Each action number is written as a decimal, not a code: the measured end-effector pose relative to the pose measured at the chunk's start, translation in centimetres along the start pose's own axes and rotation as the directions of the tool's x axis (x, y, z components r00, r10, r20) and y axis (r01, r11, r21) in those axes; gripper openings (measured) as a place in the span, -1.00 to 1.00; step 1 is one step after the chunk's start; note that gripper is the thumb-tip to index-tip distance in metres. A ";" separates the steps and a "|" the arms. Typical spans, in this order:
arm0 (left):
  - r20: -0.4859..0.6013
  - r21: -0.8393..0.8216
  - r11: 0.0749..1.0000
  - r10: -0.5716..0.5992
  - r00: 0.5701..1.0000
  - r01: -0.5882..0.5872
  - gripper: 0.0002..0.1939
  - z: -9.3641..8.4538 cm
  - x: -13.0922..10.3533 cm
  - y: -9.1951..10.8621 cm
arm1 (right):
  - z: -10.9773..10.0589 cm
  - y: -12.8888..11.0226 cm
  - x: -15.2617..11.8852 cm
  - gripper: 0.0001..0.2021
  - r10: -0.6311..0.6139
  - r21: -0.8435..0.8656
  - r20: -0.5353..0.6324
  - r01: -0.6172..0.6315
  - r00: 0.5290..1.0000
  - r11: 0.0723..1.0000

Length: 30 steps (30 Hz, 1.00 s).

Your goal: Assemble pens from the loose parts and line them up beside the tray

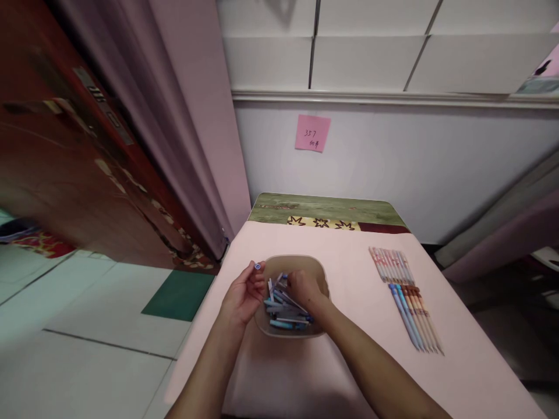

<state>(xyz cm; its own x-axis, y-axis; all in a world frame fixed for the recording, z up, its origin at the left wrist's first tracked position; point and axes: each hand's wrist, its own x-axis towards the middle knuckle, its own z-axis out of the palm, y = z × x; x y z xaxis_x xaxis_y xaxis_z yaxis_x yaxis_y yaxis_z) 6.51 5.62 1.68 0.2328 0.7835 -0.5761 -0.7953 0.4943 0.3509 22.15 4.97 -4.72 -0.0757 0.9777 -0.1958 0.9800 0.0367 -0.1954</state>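
In the head view, a table [327,205] with a green end stretches away towards twelve o'clock, most of it under a pink cloth [349,247]. On the cloth, near the middle, sits the tub [290,262]; take it as the centre of the clock. Two rows of pens lie to its right: the near row [416,320], with blue and brown tops, just past three o'clock, and the far row [392,266], pale and pinkish, between two and three, its lower end close against the near row's tops.

The left hand [247,295] is at nine o'clock, palm turned up beside the rim. The right hand [302,288] reaches inside from four o'clock, fingers curled down among the parts [283,309], slim blue, white and grey lengths lying crisscross. Its fingertips are hidden, so whether they have hold of anything does not show.

Smallest is a blue piece [257,266], seen end-on, pinched between the left thumb and forefinger.

The step in hand looks like picking through the parts; the next move seems to call for a sure pinch on one slim length, freed from its neighbours.
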 end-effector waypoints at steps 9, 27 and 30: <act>-0.002 0.017 1.000 0.004 1.000 -0.004 -0.86 -0.6 -0.1 -0.3 | -0.6 -1.5 0.0 -0.73 -0.040 -0.026 0.040 0.041 0.998 0.999; 0.009 0.036 0.999 -0.005 1.000 0.004 -0.87 -0.5 -0.8 -1.1 | -3.2 4.3 0.1 -0.81 -0.065 0.074 0.065 0.060 0.996 0.995; 0.013 0.033 0.999 -0.002 1.000 0.001 -0.87 -0.6 -1.0 -1.1 | -2.9 3.7 0.4 -0.79 -0.023 -0.009 -0.006 0.023 1.000 1.000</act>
<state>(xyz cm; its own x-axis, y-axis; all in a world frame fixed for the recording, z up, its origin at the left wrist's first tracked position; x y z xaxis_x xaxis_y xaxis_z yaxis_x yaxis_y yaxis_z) 6.89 4.09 1.43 0.2414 0.7874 -0.5672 -0.7762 0.5074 0.3741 26.29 6.13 -2.77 -0.0976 0.9778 -0.1857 0.9796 0.0615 -0.1911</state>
